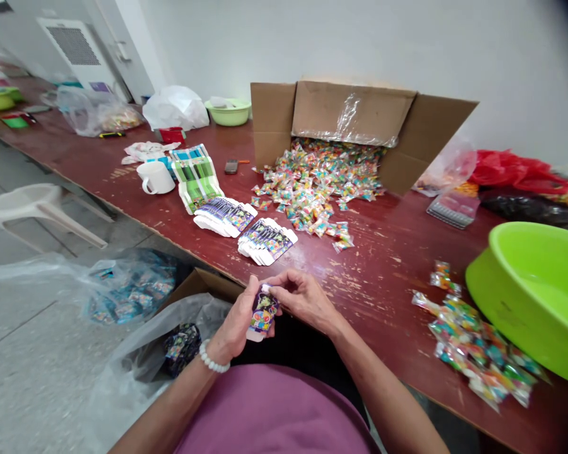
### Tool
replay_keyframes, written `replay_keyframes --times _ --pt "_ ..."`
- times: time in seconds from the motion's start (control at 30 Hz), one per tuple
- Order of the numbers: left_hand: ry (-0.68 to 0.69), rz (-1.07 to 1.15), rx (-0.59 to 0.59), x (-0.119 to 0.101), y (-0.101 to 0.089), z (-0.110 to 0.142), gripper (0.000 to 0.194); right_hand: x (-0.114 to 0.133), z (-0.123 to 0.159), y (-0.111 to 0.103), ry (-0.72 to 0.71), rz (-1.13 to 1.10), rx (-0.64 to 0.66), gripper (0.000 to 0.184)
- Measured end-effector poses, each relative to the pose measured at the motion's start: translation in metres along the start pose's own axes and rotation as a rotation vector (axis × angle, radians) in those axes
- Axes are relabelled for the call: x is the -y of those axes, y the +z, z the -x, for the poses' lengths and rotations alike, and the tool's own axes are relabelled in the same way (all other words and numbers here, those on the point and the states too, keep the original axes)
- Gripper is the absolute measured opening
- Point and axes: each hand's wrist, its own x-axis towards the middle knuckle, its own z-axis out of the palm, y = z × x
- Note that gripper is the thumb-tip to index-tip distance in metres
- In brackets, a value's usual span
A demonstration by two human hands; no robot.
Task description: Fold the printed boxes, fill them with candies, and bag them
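Note:
A small dark purple printed carton (263, 314) is gripped in my left hand (239, 321), with its white bottom flap sticking out below. My right hand (307, 299) pinches the carton's upper end with thumb and forefinger, by a white flap. Just beyond my hands, a fanned stack of flat purple cartons (267, 241) lies on the dark red table (360, 284). Left of it is a second stack of the same cartons (224, 215), touching a row of green and blue cartons (196, 176). Wrapped candies (322, 183) spill from a cardboard box (355, 113) farther back.
At right stands a green basin (515, 296) beside loose candies (478, 353). A white mug (156, 178) sits near the table's left edge. Below are a clear bag (132, 372) with purple cartons and a bag of blue packets (127, 290). A white stool (42, 205) stands left.

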Motion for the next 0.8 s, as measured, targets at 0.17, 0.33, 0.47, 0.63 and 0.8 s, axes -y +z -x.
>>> replay_keyframes --times 0.17,0.33,0.47,0.63,0.8 --pt "0.017 -0.062 -0.032 0.002 -0.003 -0.001 0.074 0.000 -0.004 -0.003 0.056 -0.071 -0.012 0.027" --pt "-0.038 -0.015 -0.033 0.003 -0.005 -0.003 0.069 0.007 0.005 -0.002 -0.025 -0.070 0.108 0.027" --pt "-0.122 0.071 -0.056 0.008 -0.002 -0.008 0.069 0.000 0.013 0.007 -0.213 0.166 0.016 0.015" --pt "-0.029 0.183 0.043 0.006 0.001 -0.010 0.040 -0.020 0.002 0.003 -0.241 0.377 -0.103 0.015" --pt "-0.001 0.068 0.085 -0.001 -0.007 -0.007 0.042 -0.020 -0.022 -0.078 -0.050 0.623 -0.573 0.031"
